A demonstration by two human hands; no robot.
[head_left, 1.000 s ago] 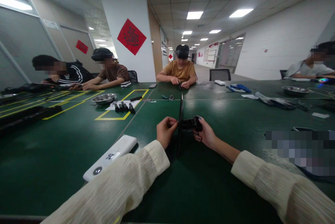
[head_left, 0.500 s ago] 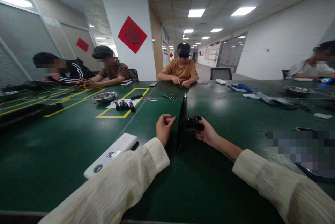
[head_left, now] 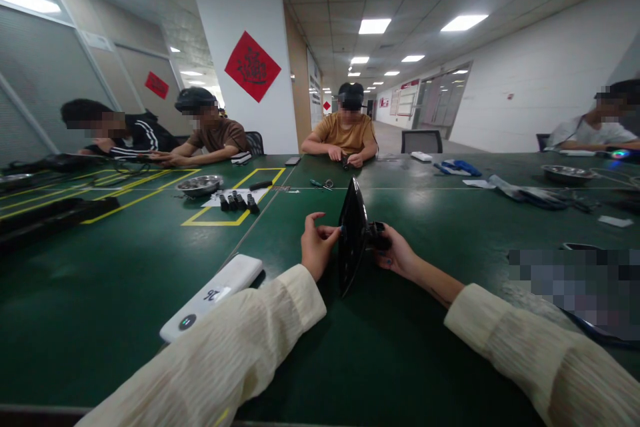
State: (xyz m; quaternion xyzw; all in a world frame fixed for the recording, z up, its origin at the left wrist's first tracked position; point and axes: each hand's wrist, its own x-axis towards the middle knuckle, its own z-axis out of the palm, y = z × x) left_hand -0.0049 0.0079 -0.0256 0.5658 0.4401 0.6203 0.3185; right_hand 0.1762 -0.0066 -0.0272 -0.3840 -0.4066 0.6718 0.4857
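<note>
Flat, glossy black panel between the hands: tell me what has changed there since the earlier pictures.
The flat, glossy black panel has turned from nearly edge-on, showing more of its broad face. The bare left hand has lifted its forefinger away from its thumb, which is now at the panel. The bare right hand still grips the black block-shaped part; the white oblong device marked 26 stayed put.

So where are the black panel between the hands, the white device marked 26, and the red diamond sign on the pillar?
Black panel [head_left: 353, 239], head view: glossy face.
White device marked 26 [head_left: 219, 286], head view: top face.
Red diamond sign [head_left: 253, 66], head view: centre.
</note>
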